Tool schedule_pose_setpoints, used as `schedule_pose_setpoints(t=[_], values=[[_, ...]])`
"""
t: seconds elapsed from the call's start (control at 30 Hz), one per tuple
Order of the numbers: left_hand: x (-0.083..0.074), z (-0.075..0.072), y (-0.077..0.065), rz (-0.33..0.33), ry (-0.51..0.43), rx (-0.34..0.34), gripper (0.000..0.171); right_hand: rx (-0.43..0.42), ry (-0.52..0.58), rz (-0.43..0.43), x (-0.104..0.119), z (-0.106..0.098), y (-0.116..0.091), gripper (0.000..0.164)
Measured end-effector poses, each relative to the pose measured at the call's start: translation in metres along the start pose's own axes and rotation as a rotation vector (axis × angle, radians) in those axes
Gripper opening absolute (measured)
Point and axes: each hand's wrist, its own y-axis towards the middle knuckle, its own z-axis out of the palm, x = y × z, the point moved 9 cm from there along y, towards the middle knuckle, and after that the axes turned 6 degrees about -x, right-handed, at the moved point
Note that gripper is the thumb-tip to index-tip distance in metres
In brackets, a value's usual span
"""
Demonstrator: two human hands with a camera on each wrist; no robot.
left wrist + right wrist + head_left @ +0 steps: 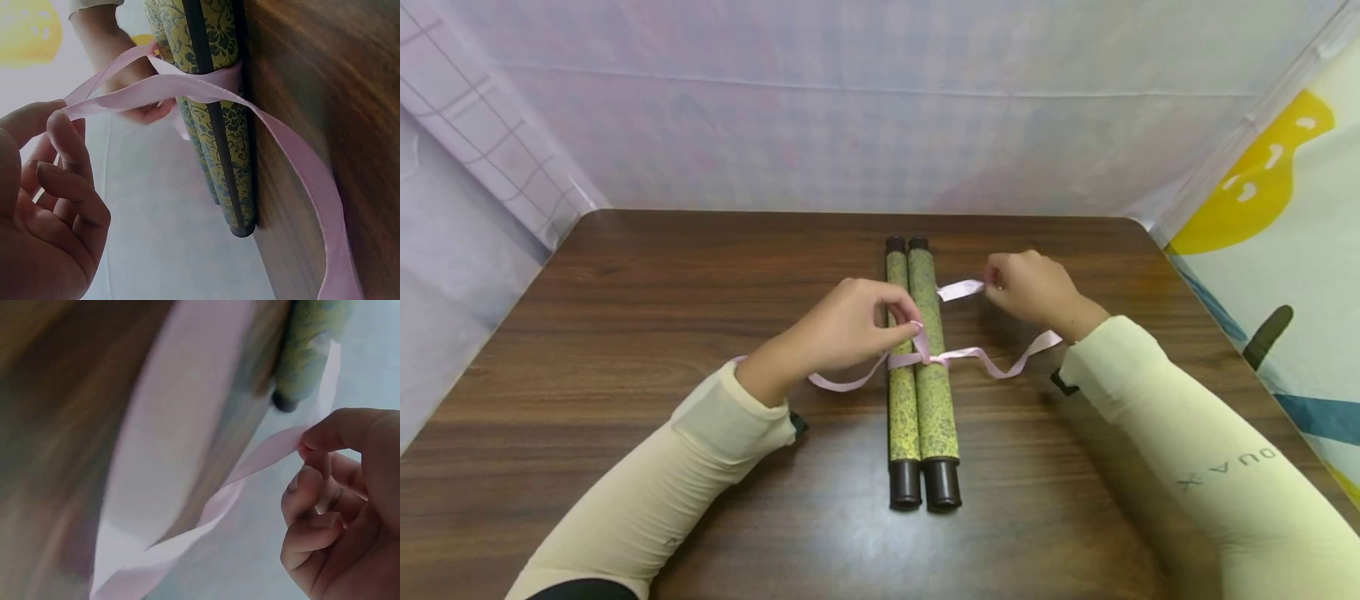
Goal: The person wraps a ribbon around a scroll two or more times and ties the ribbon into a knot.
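Observation:
A scroll rolled from both ends (936, 400), in yellow-green patterned brocade with dark end knobs, lies lengthwise on the table. Pink ribbon (904, 360) wraps its middle, gathered on top at what looks like a crossing or knot. Over the scroll, my left hand (850, 325) pinches a raised part of the ribbon between thumb and forefinger, and the left wrist view shows this strip (137, 94) running to the wrap. To the right of the scroll, my right hand (1030, 287) pinches another stretch of ribbon (272, 450) between thumb and forefinger, its other fingers curled.
The brown wooden table (625, 333) ends at a pale cloth curtain (880, 142) behind. A loose ribbon length curves left under my left wrist; another snakes right toward my right sleeve (1112, 358). Patterned cloth (1315, 317) hangs along the right side.

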Motion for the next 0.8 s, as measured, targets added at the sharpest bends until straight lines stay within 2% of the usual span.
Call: schedule_pose_setpoints(t=[0.2,0.37,0.57,0.8], values=[[-0.005,-0.001,0.000,0.061,0.016,-0.026,0.004,-0.076,0.074,-0.061,0.039,-0.011,0.012,0.009],[-0.006,0.001,0.001,0.083,0.009,-0.027,0.004,-0.095,0.098,-0.091,0.064,-0.009,0.026,0.010],[-0.008,0.005,0.001,0.071,-0.031,0.002,0.004,-0.061,0.103,-0.102,0.084,-0.001,0.034,0.008],[-0.007,0.007,0.002,0.060,-0.036,0.015,0.005,0.015,0.130,-0.118,0.095,0.012,0.030,0.010]])
